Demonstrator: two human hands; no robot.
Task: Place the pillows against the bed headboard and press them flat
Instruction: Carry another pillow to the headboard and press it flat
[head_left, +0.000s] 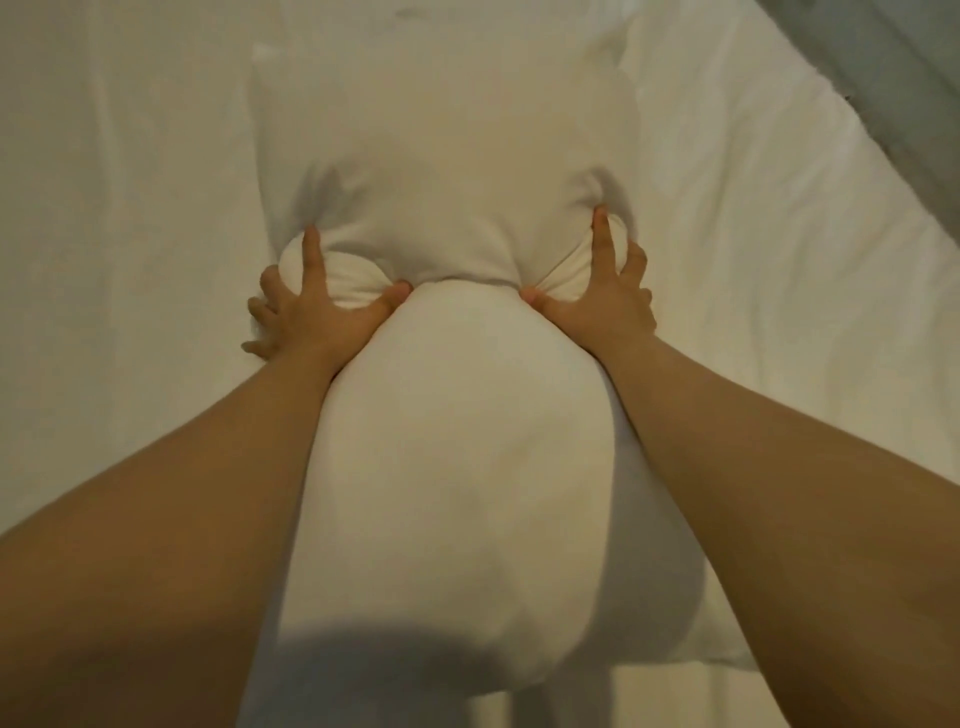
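Observation:
A white pillow (457, 441) lies lengthwise on the white bed sheet (130, 208), running away from me. Its near half bulges up round and full, while its far half lies flatter. My left hand (306, 306) grips the pillow's left side at the narrow waist, thumb and forefinger dug in around a bunch of filling. On the opposite side, my right hand (602, 296) grips it the same way. Both forearms reach down along the near bulge. No headboard is in view.
The wrinkled sheet spreads out to the left and right of the pillow. A grey-green fabric (893, 78) crosses the top right corner beyond the bed's edge. A dark shadow falls over the pillow's near end.

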